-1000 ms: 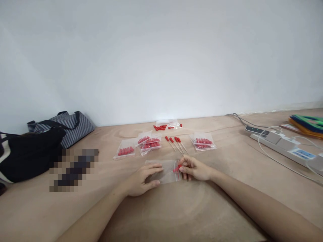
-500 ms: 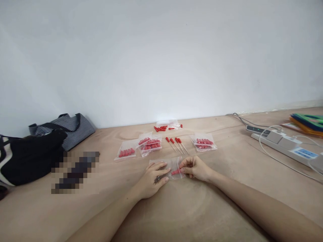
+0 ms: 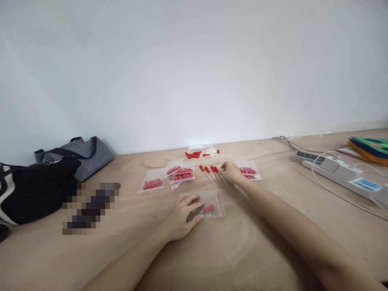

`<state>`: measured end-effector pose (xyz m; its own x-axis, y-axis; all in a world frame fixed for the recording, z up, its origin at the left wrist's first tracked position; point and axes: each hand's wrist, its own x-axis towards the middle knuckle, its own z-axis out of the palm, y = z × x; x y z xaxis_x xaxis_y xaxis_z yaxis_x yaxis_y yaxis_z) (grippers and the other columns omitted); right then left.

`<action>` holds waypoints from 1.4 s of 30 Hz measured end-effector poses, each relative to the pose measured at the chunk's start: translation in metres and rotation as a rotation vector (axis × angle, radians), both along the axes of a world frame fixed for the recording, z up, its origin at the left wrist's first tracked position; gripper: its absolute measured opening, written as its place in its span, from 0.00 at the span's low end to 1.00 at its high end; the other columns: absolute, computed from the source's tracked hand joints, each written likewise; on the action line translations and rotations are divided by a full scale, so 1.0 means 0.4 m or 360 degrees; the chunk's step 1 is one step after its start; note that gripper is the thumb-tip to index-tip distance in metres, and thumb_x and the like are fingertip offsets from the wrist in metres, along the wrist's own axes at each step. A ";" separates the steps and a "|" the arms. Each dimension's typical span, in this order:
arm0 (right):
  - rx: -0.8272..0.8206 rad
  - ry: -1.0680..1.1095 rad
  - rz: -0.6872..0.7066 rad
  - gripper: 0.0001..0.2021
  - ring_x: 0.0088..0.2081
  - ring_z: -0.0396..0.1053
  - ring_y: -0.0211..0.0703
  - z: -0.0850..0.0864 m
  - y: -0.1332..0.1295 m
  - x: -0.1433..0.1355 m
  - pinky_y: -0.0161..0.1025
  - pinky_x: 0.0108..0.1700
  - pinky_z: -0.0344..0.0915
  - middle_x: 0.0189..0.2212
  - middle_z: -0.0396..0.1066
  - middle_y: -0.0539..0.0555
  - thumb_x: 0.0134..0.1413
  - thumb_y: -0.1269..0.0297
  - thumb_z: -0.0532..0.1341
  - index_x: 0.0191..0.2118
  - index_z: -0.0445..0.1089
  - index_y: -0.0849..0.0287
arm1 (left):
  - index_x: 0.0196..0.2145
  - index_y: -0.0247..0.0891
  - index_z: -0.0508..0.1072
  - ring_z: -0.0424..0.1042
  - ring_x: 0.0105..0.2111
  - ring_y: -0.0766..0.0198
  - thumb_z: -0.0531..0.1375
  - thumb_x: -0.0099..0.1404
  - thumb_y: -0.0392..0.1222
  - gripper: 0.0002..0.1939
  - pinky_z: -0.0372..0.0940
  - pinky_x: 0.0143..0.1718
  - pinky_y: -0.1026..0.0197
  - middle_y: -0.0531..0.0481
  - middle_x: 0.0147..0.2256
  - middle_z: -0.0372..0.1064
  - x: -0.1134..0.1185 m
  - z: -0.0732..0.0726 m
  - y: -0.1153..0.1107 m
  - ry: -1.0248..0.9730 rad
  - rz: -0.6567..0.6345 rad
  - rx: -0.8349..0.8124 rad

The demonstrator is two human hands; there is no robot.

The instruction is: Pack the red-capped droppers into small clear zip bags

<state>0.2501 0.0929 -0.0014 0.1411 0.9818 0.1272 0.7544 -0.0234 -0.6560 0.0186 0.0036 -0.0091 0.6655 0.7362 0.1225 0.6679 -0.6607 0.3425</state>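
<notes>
My left hand (image 3: 183, 216) lies with its fingers apart on a clear zip bag (image 3: 218, 198), pressing it to the table. Inside that bag is a red-headed piece (image 3: 209, 208), partly under my fingertips. My right hand (image 3: 230, 171) is beside the row of red-topped droppers (image 3: 207, 169) with thin clear stems, by the rightmost one. Its fingers are bent, and whether they touch a dropper is too small to tell. Filled bags of red pieces lie on both sides: one at the left (image 3: 153, 184), a stack (image 3: 182, 173), and more at the right (image 3: 248, 170).
Loose red pieces (image 3: 193, 154) and a clear bag (image 3: 200, 148) lie near the wall. At the left are a black bag (image 3: 39, 190) and a striped bag (image 3: 87, 157). A power strip (image 3: 348, 176) with cables and colourful flat items (image 3: 371, 147) are at the right.
My right hand has let go of the red piece, now inside the bag, and moved up to the droppers. My left hand has stayed on the bag.
</notes>
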 end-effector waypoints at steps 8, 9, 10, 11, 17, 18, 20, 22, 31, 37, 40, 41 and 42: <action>-0.0122 -0.0058 -0.0030 0.09 0.28 0.68 0.48 0.006 0.045 -0.042 0.35 0.26 0.58 0.22 0.68 0.60 0.41 0.65 0.60 0.30 0.65 0.65 | 0.48 0.40 0.66 0.60 0.50 0.56 0.53 0.61 0.44 0.17 0.57 0.50 0.52 0.44 0.51 0.60 -0.027 -0.005 0.007 -0.0134 -0.0029 0.0040; -0.0094 -0.0040 -0.0020 0.12 0.29 0.68 0.47 0.013 0.036 -0.035 0.35 0.27 0.59 0.24 0.68 0.60 0.42 0.66 0.59 0.35 0.64 0.66 | 0.47 0.40 0.66 0.61 0.49 0.56 0.54 0.60 0.44 0.17 0.58 0.50 0.53 0.45 0.50 0.60 -0.028 -0.006 0.007 -0.0133 -0.0047 0.0027; -0.0061 -0.0031 -0.0006 0.15 0.30 0.68 0.45 0.019 0.023 -0.026 0.34 0.28 0.59 0.26 0.68 0.59 0.43 0.67 0.58 0.39 0.62 0.66 | 0.47 0.40 0.66 0.61 0.49 0.56 0.54 0.60 0.44 0.17 0.58 0.50 0.53 0.45 0.50 0.61 -0.029 -0.007 0.007 -0.0132 -0.0062 0.0021; -0.0019 -0.0006 0.0019 0.18 0.31 0.67 0.44 0.023 0.006 -0.014 0.34 0.29 0.60 0.28 0.68 0.58 0.44 0.68 0.57 0.44 0.58 0.67 | 0.48 0.40 0.66 0.61 0.49 0.57 0.53 0.61 0.44 0.17 0.57 0.50 0.53 0.45 0.49 0.61 -0.029 -0.008 0.007 -0.0131 -0.0073 0.0020; 0.0147 0.0847 0.0165 0.27 0.17 0.60 0.35 -0.027 -0.129 0.042 0.34 0.21 0.60 0.20 0.57 0.43 0.46 0.68 0.50 0.54 0.40 0.60 | 0.47 0.41 0.66 0.59 0.50 0.55 0.53 0.61 0.44 0.17 0.55 0.51 0.50 0.45 0.50 0.60 -0.024 -0.010 0.005 -0.0110 -0.0028 0.0001; 0.0157 0.0992 0.0126 0.27 0.17 0.60 0.35 -0.042 -0.145 0.043 0.33 0.20 0.60 0.20 0.56 0.43 0.45 0.68 0.50 0.52 0.41 0.59 | 0.48 0.41 0.66 0.59 0.50 0.55 0.53 0.61 0.44 0.17 0.55 0.51 0.50 0.45 0.51 0.60 -0.024 -0.009 0.006 -0.0107 -0.0022 -0.0006; 0.0190 0.1227 0.0012 0.25 0.18 0.60 0.35 -0.066 -0.166 0.037 0.33 0.19 0.61 0.21 0.55 0.43 0.43 0.68 0.52 0.49 0.44 0.57 | 0.48 0.41 0.66 0.58 0.51 0.55 0.53 0.61 0.44 0.17 0.55 0.51 0.50 0.45 0.51 0.59 -0.024 -0.008 0.006 -0.0102 -0.0019 -0.0018; 0.0220 0.1395 -0.0084 0.22 0.20 0.62 0.35 -0.079 -0.175 0.026 0.34 0.20 0.63 0.22 0.55 0.43 0.42 0.68 0.54 0.46 0.47 0.55 | 0.48 0.41 0.65 0.58 0.51 0.55 0.53 0.61 0.44 0.17 0.54 0.52 0.50 0.45 0.52 0.59 -0.024 -0.006 0.006 -0.0090 -0.0014 -0.0028; 0.0079 0.1866 0.0049 0.12 0.22 0.65 0.34 -0.076 -0.195 -0.044 0.37 0.29 0.67 0.22 0.60 0.45 0.44 0.63 0.57 0.35 0.54 0.56 | 0.53 0.40 0.57 0.59 0.51 0.55 0.54 0.60 0.45 0.24 0.50 0.54 0.47 0.46 0.52 0.60 -0.020 0.002 0.003 -0.0106 0.0050 -0.0020; -0.0147 0.1562 0.0305 0.16 0.12 0.55 0.26 -0.078 -0.210 -0.059 0.28 0.12 0.54 0.22 0.63 0.44 0.37 0.58 0.62 0.33 0.58 0.58 | 0.53 0.40 0.57 0.61 0.50 0.56 0.55 0.59 0.44 0.24 0.54 0.52 0.50 0.46 0.51 0.61 -0.017 0.004 0.000 -0.0164 0.0047 -0.0047; -0.0264 0.1392 0.0381 0.16 0.09 0.51 0.24 -0.073 -0.208 -0.055 0.26 0.08 0.44 0.22 0.65 0.44 0.36 0.58 0.62 0.31 0.57 0.58 | 0.53 0.40 0.57 0.61 0.49 0.56 0.55 0.59 0.43 0.24 0.54 0.52 0.50 0.46 0.50 0.61 -0.016 0.005 0.000 -0.0166 0.0043 -0.0047; -0.0315 0.1337 0.0420 0.15 0.09 0.51 0.25 -0.072 -0.206 -0.055 0.26 0.08 0.43 0.20 0.64 0.43 0.36 0.59 0.62 0.30 0.57 0.58 | 0.53 0.40 0.58 0.61 0.49 0.56 0.55 0.59 0.43 0.24 0.53 0.52 0.50 0.46 0.51 0.61 -0.017 0.005 0.000 -0.0161 0.0041 -0.0042; -0.0356 0.1284 0.0456 0.14 0.08 0.51 0.25 -0.073 -0.203 -0.055 0.26 0.08 0.43 0.19 0.64 0.43 0.37 0.59 0.61 0.29 0.57 0.58 | 0.53 0.40 0.58 0.61 0.49 0.56 0.55 0.59 0.44 0.23 0.52 0.53 0.49 0.46 0.51 0.61 -0.017 0.004 0.001 -0.0157 0.0040 -0.0036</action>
<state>0.2281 0.0115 -0.0306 -0.1503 0.9832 -0.1040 0.0600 -0.0959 -0.9936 0.0119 0.0038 -0.0074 0.6323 0.7560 0.1694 0.6466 -0.6354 0.4221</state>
